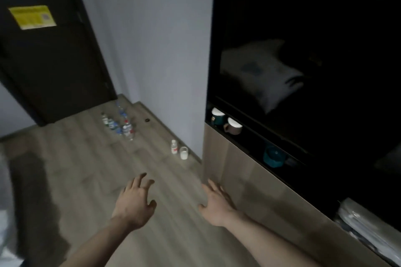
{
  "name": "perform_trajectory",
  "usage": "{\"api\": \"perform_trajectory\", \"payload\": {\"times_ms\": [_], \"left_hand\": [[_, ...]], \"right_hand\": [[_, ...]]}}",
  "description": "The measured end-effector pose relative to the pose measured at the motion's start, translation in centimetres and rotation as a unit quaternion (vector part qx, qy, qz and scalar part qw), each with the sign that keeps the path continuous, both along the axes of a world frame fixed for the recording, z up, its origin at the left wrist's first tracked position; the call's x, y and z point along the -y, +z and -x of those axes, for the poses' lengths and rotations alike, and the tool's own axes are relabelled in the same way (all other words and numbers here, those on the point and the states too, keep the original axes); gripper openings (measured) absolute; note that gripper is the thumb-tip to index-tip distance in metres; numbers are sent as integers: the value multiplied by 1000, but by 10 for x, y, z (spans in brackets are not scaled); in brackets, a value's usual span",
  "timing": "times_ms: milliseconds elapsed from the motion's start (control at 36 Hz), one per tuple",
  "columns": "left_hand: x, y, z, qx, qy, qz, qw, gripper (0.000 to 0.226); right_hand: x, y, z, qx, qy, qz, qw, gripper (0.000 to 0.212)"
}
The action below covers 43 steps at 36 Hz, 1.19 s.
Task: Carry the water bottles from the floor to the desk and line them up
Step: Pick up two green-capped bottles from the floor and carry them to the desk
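Well, both hands are empty, fingers spread: left hand (135, 202) and right hand (214, 204) low in the frame. The bottles (118, 122) stand upright, caps up, clustered on the floor (86, 169) centre-left by the door (50, 54); one bottle (174, 147) stands apart beside a cup (183, 153).

A dark door (50, 54) bearing a yellow notice (32, 17) stands closed at the far left of a dim room, beside a pale wall (152, 39). On the wood floor (91, 169), a small clear cup (184, 152) sits near the wall's foot. In the dark wardrobe (303, 28) at right, a white pillow (264, 71) lies on a shelf; below it, two mugs (225, 122) stand upside down and a teal bowl (273, 156) sits lower still.
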State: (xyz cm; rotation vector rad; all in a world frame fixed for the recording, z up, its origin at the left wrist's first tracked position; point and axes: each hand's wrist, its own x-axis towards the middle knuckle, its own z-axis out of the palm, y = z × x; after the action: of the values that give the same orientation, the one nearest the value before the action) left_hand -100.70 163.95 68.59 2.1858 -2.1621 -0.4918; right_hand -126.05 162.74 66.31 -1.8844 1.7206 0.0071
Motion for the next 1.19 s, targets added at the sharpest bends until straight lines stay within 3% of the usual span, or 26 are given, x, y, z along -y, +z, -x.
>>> {"api": "perform_trajectory", "payload": {"times_ms": [333,667,944,1194], "left_hand": [[95,1,-196,21,90,16,996,78],[203,-1,-398,55,48,-9,997,82],[326,-9,-489,54,14,-9,998,84],[456,-21,-579,63,17,-38,997,82]], "right_hand": [[144,15,-206,-19,123,-3,992,76],[235,17,-403,-9,101,12,995,77],[338,19,-491,-15,84,17,996,77],[478,-4,-588,-7,81,-1,997,81]]}}
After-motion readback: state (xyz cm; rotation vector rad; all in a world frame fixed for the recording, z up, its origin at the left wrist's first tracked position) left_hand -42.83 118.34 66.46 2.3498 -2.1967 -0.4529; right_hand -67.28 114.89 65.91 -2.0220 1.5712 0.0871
